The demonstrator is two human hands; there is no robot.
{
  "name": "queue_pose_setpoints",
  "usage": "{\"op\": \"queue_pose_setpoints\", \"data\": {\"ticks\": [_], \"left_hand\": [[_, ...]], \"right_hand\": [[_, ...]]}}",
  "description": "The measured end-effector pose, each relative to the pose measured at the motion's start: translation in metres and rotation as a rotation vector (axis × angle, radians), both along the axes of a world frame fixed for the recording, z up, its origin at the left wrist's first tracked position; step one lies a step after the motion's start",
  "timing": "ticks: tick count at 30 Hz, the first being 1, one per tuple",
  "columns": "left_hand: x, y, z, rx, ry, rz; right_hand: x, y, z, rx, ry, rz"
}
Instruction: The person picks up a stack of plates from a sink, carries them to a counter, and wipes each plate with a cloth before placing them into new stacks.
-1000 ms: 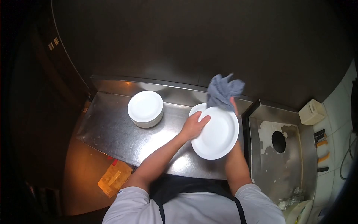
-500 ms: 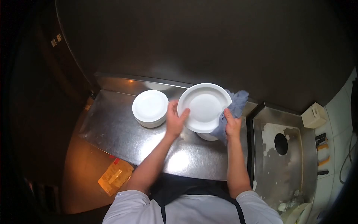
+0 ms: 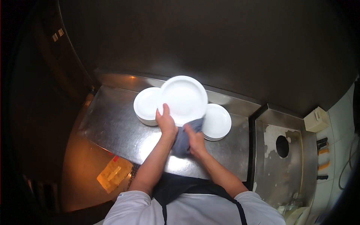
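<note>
Above the metal counter [image 3: 112, 122], the left hand [image 3: 166, 120] grips a plate [image 3: 183, 98] — steadied, seemingly, so the right hand [image 3: 195, 141] can press a cloth [image 3: 182, 142] against its rim.

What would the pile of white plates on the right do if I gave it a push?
The pile of white plates would probably slide, since the metal counter looks smooth and shiny. It may feel heavy, as several plates are stacked. They look like china, so they might chip or break if they fell.
</note>
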State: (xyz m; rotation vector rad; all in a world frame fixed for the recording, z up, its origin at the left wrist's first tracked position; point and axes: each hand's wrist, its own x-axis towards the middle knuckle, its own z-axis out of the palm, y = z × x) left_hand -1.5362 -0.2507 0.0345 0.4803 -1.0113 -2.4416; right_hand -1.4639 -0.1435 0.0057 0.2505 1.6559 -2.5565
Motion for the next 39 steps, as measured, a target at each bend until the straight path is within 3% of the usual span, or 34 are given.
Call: {"op": "queue_pose_setpoints", "data": {"ticks": [2, 4, 7, 15, 19, 22, 26, 27, 28, 30, 32, 36, 39], "left_hand": [[-0.003, -0.019, 0.006, 0.04, -0.1, 0.15], [-0.006, -0.049, -0.001, 0.017, -0.099, 0.241], [0.004, -0.081, -0.015, -0.045, -0.152, 0.335], [0.019, -0.1, -0.035, -0.145, -0.299, 0.426], [0.007, -0.098, -0.046, -0.312, -0.341, 0.367], [-0.014, -0.1, -0.07, -0.5, -0.647, 0.352], [-0.022, -0.084, -0.057, -0.604, -0.803, 0.354], [-0.016, -0.078, -0.048, -0.74, -0.845, 0.406], [-0.01, -0.069, -0.043, -0.857, -0.621, 0.463], [0.011, -0.044, -0.046, -1.059, -0.163, 0.557], [0.03, -0.014, -0.07, -1.134, 0.046, 0.106], [0.045, 0.065, -0.093, -1.537, -0.202, -0.56], [0.045, 0.1, -0.096, -1.551, -0.282, -0.565]], "right_hand": [[0.024, -0.007, -0.013, 0.311, 0.082, 0.335], [0.042, -0.015, -0.016, 0.271, 0.222, 0.362], [0.043, -0.003, -0.01, 0.057, -0.042, 0.367], [0.025, 0.016, -0.001, -0.03, 0.003, 0.23], [0.027, 0.015, 0.0, -0.061, -0.007, 0.241], [0.028, 0.016, 0.002, -0.066, -0.021, 0.223], [0.028, 0.034, 0.009, 0.014, -0.008, 0.073], [0.024, 0.048, 0.014, 0.051, 0.008, 0.016], [0.018, 0.069, 0.024, 0.276, 0.054, -0.048], [-0.008, 0.105, 0.031, 0.459, 0.239, -0.233], [-0.038, 0.142, 0.032, 0.928, 0.241, -0.377], [-0.096, 0.148, -0.031, 1.617, 0.209, -0.277], [-0.093, 0.106, -0.04, 1.516, 0.375, -0.057]]}}
